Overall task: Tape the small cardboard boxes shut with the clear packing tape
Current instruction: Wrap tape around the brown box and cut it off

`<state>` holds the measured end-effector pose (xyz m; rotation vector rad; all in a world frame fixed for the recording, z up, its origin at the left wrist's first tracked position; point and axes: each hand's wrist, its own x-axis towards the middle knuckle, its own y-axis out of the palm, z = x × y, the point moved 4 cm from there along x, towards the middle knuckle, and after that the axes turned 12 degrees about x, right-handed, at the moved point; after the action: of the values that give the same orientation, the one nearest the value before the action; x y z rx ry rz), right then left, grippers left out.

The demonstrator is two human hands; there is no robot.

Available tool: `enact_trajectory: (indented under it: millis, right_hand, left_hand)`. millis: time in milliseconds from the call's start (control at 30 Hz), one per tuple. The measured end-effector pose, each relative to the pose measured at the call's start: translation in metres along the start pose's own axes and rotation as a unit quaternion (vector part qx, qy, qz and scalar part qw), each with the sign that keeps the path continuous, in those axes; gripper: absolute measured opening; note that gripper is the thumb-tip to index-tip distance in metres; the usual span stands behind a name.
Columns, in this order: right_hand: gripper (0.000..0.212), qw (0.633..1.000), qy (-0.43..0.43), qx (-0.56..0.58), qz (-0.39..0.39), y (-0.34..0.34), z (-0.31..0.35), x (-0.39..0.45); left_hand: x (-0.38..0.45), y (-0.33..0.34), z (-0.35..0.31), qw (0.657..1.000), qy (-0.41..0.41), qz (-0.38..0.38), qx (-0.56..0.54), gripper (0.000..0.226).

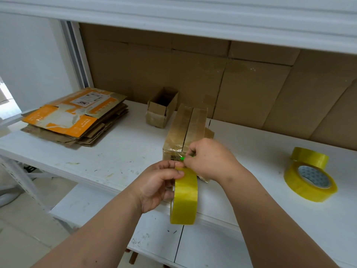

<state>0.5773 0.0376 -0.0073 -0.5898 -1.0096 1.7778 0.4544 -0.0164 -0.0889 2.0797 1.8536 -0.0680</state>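
Cardboard box (184,130) lies on the white shelf (119,151) with its long axis running away from the person, tilted slightly to the right toward the cardboard backing. Its two top flaps are closed and meet along a dark seam that runs the length of the lid; glossy tape already covers part of the top and the near end.

At the near end of the box, the left hand (158,187) grips a roll of yellowish clear tape (184,197), standing on edge, thumb on the roll's upper rim and fingers curled round its far side. The roll hangs in front of the shelf's front edge. The right hand (208,159) is curled close, its fingertips pinching a small green object (182,158) just above the roll and against the box's near face; what that object is cannot be told.

Farther back stands a smaller open box (162,107), its long axis also pointing away. To the left lies a stack of flattened cartons (75,118), the top one orange and white. At the right, two more tape rolls (310,176) rest on the shelf, touching each other.
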Motion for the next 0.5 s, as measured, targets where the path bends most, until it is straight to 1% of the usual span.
enact_trajectory:
  millis: [133, 267, 433, 500]
  right_hand:
    - [0.014, 1.000, -0.003, -0.005, 0.006, -0.001, -0.003, 0.002]
    - [0.015, 0.999, -0.015, 0.037, -0.004, -0.001, -0.002, 0.003]
    - [0.013, 1.000, -0.012, -0.015, 0.016, 0.001, 0.003, 0.006]
    - [0.010, 0.999, -0.016, -0.034, 0.023, 0.002, 0.007, 0.008]
  left_hand:
    - [0.001, -0.003, 0.001, 1.000, -0.002, -0.013, -0.011, 0.028]
    - [0.001, -0.002, 0.001, 1.000, -0.002, -0.009, -0.008, 0.033]
    - [0.002, -0.002, 0.001, 1.000, 0.000, -0.011, 0.003, 0.036]
    - [0.002, -0.003, 0.001, 1.000, 0.002, -0.013, 0.006, 0.034]
